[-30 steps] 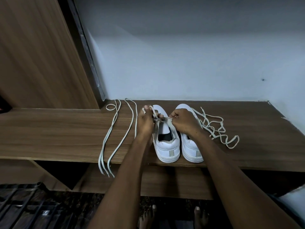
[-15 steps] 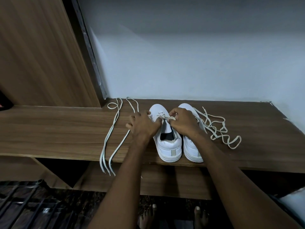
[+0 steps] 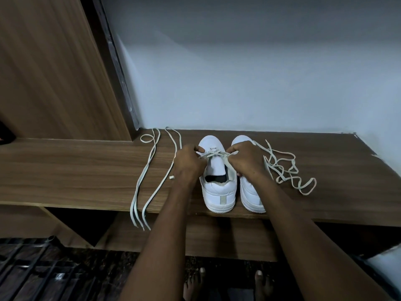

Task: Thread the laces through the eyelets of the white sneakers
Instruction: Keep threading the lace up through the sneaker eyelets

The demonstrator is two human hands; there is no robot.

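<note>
Head view: both hands (image 3: 217,161) pinch flat lace (image 3: 213,154) over smooth white sneaker (image 3: 219,187).

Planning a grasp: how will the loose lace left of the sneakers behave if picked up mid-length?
The loose lace is probably floppy: it curves and its ends droop over the shelf edge. Likely light and flat, so hard to pinch.

**Laces crowding both flanks of the sneakers**

A loose lace (image 3: 152,177) is lying across the tabletop (image 3: 65,170) left of the sneakers (image 3: 219,181), trailing over the front edge. A tangled lace (image 3: 286,170) is blocking the right; the far-right corner is staying bare.
</note>
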